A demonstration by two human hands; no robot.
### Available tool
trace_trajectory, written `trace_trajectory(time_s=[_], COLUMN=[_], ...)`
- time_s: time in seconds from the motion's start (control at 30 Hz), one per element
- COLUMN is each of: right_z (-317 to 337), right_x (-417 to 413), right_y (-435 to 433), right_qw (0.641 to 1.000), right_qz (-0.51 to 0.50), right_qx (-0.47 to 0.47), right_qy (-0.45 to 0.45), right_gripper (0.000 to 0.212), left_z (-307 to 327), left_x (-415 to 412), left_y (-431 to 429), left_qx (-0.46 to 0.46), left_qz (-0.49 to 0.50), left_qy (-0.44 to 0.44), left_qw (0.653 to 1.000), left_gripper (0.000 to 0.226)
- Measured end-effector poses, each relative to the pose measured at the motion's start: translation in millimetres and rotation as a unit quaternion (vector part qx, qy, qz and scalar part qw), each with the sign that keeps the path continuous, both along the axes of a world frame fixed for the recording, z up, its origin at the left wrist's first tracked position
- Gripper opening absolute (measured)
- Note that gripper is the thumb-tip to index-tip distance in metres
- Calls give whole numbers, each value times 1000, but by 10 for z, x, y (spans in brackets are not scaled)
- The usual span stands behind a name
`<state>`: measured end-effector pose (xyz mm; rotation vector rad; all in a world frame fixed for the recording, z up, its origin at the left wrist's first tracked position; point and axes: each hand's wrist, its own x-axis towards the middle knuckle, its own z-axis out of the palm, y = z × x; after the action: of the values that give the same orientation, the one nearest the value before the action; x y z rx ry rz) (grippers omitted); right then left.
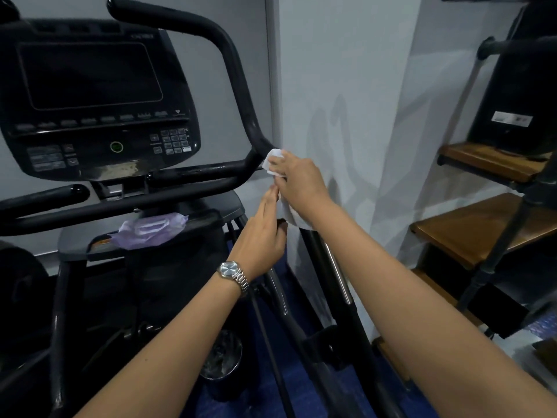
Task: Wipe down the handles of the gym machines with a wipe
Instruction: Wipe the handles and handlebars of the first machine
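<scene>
A black cardio machine fills the left of the view, its curved black handle [238,82] running down to a bend at centre. My right hand [298,179] is closed on a white wipe [272,161] pressed against that bend. The wipe hangs down under the hand to a lower part [294,218]. My left hand [262,233], with a silver watch on the wrist, reaches up with fingers stretched, its fingertips touching the hanging wipe just below the right hand. Whether it pinches the wipe is unclear.
A purple pack of wipes [150,230] lies on the machine's tray under the dark console [90,95]. A small bin [221,360] stands on the blue floor below. A grey wall is close on the right, with wooden shelves [488,164] beyond.
</scene>
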<state>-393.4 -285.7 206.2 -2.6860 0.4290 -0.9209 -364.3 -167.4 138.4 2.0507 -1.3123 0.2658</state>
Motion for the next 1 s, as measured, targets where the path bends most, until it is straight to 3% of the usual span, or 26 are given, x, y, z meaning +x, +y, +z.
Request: trace_trajectory(time_s=[0.13, 0.33, 0.4, 0.5, 0.6, 0.67, 0.77, 1.0], right_z=[-151, -228, -127, 49, 188, 235, 232, 114], right_x=[-43, 79, 160, 329, 434, 456, 468, 390], right_y=[-99, -172, -184, -161, -70, 1, 46, 61], right_qw=[998, 984, 988, 997, 994, 988, 983, 983], right_qz=[49, 56, 27, -41, -74, -77, -77, -61], right_qx=[-15, 81, 91, 68, -12, -74, -120, -159], right_qy=[-38, -145, -123, -20, 73, 108, 115, 69], right_gripper=[35, 27, 19, 18, 13, 21, 34, 36], left_z=[-74, -58, -56, -62, -61, -57, -47, 40], left_x=[-15, 50, 68, 81, 76, 77, 92, 174], left_y=[73, 156, 184, 198, 205, 217, 249, 260], left_qx=[19, 6, 6, 7, 10, 9, 3, -17], left_qz=[1, 2, 11, 15, 16, 16, 16, 8], left_qy=[-15, -44, -51, -45, -45, -48, -47, -57], left_qw=[1000, 999, 999, 999, 999, 999, 999, 998], left_gripper=[71, 63, 63, 63, 64, 64, 64, 63])
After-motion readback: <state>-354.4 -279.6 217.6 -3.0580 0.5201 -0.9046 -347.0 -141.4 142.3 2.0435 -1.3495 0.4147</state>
